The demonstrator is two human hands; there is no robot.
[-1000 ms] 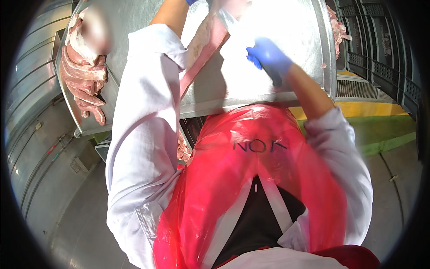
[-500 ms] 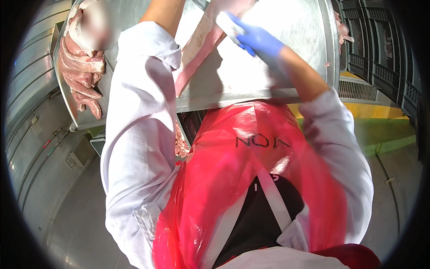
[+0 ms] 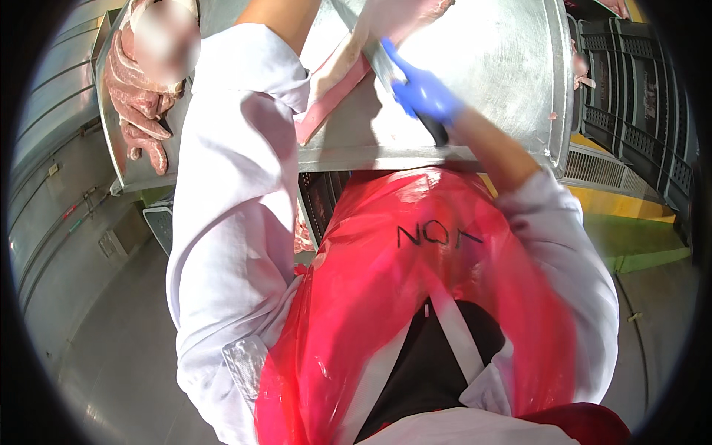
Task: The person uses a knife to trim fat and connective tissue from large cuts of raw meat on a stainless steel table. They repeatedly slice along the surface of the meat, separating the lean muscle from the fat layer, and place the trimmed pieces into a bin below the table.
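Observation:
My right hand (image 3: 430,96), in a blue glove, is closed on a knife (image 3: 381,65). Its dark handle end sticks out below the hand, and the long blade points up and left across a long strip of pale and pink meat (image 3: 334,104). That strip lies slantwise on the steel table (image 3: 512,96), running out toward the far edge of the picture. Of my left arm only the sleeve and bare forearm (image 3: 278,16) show. The left hand is beyond the top edge, out of sight.
Several cut meat pieces (image 3: 141,104) are heaped at the table's left end. A small scrap (image 3: 552,116) lies near its raised right rim. Black crates (image 3: 638,96) stand to the right, and more meat (image 3: 302,236) shows below the table's near edge.
My right hand has drawn the knife toward me, and the dark handle end now shows below the glove. The whole view has shifted slightly; the meat strip looks much the same.

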